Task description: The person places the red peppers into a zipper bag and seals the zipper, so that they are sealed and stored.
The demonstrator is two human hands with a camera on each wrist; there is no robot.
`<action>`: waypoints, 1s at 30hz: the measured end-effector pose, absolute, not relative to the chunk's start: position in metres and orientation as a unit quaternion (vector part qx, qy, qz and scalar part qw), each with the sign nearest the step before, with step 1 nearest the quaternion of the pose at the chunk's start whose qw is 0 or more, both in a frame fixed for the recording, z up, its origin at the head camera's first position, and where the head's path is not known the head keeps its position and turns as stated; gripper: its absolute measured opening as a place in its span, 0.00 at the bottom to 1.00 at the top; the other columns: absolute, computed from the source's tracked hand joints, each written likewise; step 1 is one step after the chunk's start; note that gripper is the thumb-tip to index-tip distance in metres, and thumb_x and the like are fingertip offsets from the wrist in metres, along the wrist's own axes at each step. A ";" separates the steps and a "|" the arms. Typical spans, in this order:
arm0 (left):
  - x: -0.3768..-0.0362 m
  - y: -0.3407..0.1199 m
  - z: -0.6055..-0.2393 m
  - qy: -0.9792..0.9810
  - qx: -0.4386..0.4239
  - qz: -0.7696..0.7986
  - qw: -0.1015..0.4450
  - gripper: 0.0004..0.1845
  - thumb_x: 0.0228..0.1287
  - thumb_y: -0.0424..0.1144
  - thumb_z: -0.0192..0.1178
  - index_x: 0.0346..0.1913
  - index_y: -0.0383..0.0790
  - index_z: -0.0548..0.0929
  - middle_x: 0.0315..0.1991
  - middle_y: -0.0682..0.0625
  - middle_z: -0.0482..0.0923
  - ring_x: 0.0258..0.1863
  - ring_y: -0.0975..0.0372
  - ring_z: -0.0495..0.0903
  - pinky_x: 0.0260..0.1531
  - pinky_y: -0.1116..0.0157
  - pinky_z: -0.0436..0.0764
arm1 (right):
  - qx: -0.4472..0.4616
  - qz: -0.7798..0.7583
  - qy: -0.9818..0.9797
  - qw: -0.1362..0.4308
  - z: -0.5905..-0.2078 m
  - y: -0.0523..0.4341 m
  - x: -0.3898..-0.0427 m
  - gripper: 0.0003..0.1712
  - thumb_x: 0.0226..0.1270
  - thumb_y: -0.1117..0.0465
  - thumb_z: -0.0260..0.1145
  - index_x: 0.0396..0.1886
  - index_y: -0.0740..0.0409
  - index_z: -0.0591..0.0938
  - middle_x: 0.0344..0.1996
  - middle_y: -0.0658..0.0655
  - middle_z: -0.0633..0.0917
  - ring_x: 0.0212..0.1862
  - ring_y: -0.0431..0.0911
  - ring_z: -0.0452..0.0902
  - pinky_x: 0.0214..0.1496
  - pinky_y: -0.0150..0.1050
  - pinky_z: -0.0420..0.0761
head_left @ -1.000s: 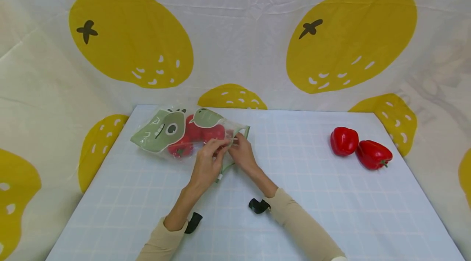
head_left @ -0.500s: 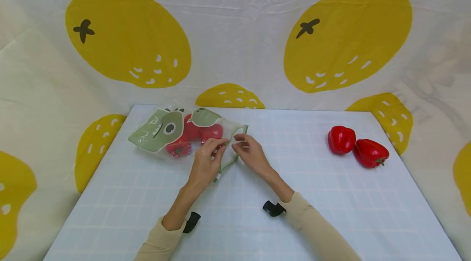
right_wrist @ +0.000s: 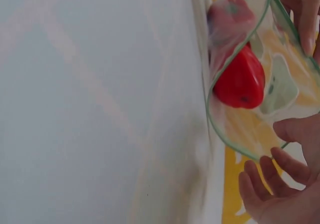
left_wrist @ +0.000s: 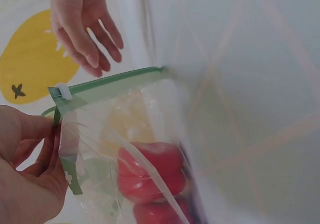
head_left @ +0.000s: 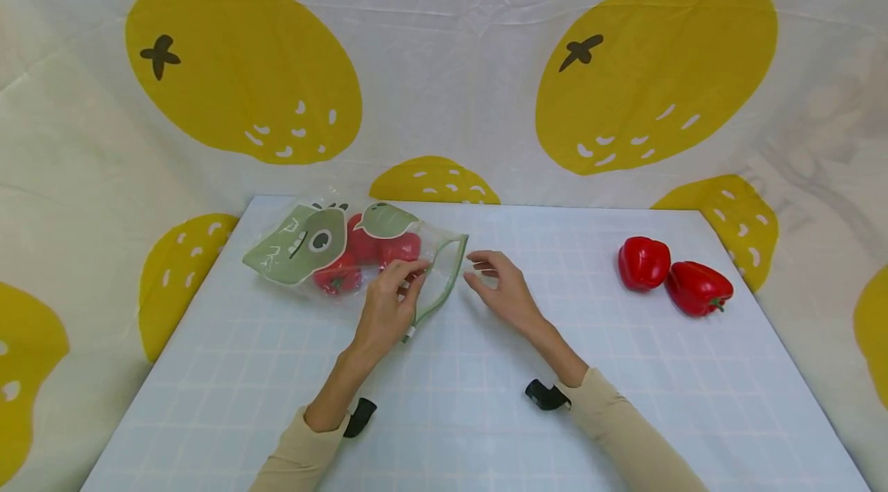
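Clear bag (head_left: 361,249) holds red peppers (head_left: 378,251); the left hand (head_left: 385,311) pinches its green edge, the right hand (head_left: 502,288) is beside, fingers relaxed, holding nothing.

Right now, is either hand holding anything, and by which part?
The left hand pinches the zip bag of red peppers at its green zipper edge, near the slider. The right hand is open, off the bag, holding nothing.

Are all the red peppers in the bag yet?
Not yet. Some peppers already lie inside the bag. The left hand pinches the bag's open mouth, and the right hand hovers beside it, holding nothing. Two peppers sit loose on the table.
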State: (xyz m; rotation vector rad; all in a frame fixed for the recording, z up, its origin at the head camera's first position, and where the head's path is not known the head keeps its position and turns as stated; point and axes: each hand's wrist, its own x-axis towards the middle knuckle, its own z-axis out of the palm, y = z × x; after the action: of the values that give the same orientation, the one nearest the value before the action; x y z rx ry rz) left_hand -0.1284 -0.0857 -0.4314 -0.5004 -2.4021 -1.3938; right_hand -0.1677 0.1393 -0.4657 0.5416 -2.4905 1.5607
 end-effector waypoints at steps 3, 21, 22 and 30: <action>-0.129 -0.086 -0.432 -0.837 -0.178 -0.491 0.162 0.14 0.68 0.28 0.67 0.55 0.35 0.86 0.46 0.43 0.85 0.39 0.57 0.84 0.40 0.67 0.86 | 0.175 0.506 -0.841 0.085 -0.462 0.147 -0.167 0.20 0.70 0.66 0.70 0.59 0.67 0.80 0.55 0.65 0.82 0.57 0.58 0.80 0.62 0.54 0.80; -0.128 -0.086 -0.433 -0.835 -0.182 -0.492 0.167 0.14 0.68 0.28 0.66 0.55 0.34 0.86 0.45 0.44 0.85 0.39 0.56 0.83 0.39 0.68 0.86 | 0.140 0.438 -0.874 0.158 -0.453 0.200 -0.162 0.17 0.70 0.63 0.71 0.56 0.63 0.83 0.52 0.58 0.84 0.56 0.53 0.78 0.63 0.51 0.78; -0.128 -0.086 -0.432 -0.835 -0.181 -0.493 0.165 0.14 0.68 0.28 0.66 0.55 0.34 0.86 0.45 0.44 0.85 0.39 0.56 0.83 0.39 0.68 0.86 | 0.136 0.435 -0.876 0.158 -0.452 0.202 -0.162 0.17 0.70 0.63 0.71 0.56 0.62 0.83 0.53 0.58 0.84 0.56 0.53 0.78 0.63 0.52 0.78; -0.128 -0.087 -0.432 -0.838 -0.175 -0.494 0.155 0.14 0.68 0.28 0.66 0.55 0.35 0.86 0.46 0.44 0.85 0.40 0.57 0.83 0.41 0.68 0.85 | 0.108 0.418 -0.886 0.170 -0.449 0.227 -0.162 0.19 0.69 0.62 0.71 0.58 0.60 0.82 0.57 0.60 0.82 0.59 0.55 0.77 0.62 0.61 0.78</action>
State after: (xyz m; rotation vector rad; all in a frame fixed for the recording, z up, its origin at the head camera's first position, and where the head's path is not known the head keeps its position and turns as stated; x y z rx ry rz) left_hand -0.1283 -0.0872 -0.4323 -0.5015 -2.4005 -1.4151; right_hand -0.1621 0.2266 -0.4488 0.3081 -2.5172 1.1875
